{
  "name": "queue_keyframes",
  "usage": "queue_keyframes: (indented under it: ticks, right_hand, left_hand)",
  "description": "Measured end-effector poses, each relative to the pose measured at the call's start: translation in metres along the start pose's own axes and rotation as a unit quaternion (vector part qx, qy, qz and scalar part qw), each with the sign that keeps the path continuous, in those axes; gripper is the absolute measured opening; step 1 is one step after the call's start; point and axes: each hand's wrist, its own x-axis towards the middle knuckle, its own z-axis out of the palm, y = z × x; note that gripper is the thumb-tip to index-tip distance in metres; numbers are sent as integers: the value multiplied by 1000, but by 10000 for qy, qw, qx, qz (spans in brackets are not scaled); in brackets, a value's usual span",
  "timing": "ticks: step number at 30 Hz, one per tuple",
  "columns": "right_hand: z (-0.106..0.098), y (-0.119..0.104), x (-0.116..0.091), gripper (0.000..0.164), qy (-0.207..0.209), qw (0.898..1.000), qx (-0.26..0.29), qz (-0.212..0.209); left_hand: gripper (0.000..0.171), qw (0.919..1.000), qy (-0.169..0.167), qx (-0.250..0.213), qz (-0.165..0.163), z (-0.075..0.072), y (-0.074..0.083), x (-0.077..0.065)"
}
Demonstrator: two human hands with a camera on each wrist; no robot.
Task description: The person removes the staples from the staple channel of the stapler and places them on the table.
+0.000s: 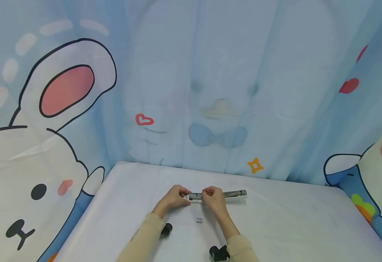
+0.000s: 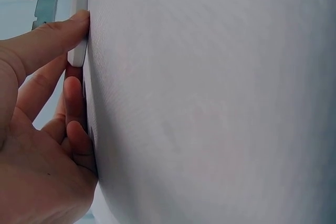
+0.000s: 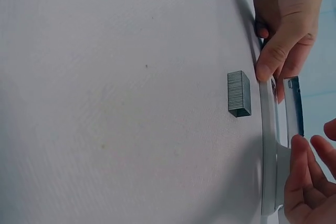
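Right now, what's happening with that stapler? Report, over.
Left fingers grip stapler end; right fingers pinch metal strip. Joined staples lie apart on table. Nothing visibly blocking.

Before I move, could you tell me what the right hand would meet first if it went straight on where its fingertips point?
Probably the left hand, though depth is unclear, so the right hand might pass above it.

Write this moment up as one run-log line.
left hand: grips stapler end | right hand: pinches metal strip | staple block: on white tabletop, apart from both hands
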Motion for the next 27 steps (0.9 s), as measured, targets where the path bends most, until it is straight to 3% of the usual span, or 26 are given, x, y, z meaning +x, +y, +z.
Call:
queue_keyframes:
  ticks: [7,15,18,20,27]
  right_hand:
    - [-1,-3,1,15,6,9999,-71,145]
    - [5,-2,0,19,-29,9935,863,736]
    - [8,-3,0,23,-69,9935,985,575]
    - [9,-3,0,24,-111,9956,847,384]
    - [9,-2,1,16,7,9986,-437,-302]
  left_hand:
    - [33,9999,11,-110,65,1,-1,0]
    - [33,10000,31,-71,1,-1,-2,0]
    - [33,10000,37,-61,19,-1,-3,0]
    - [33,10000,34,-62,41,0,-3,0]
    - [33,9999,30,-89,36,1,0,-1]
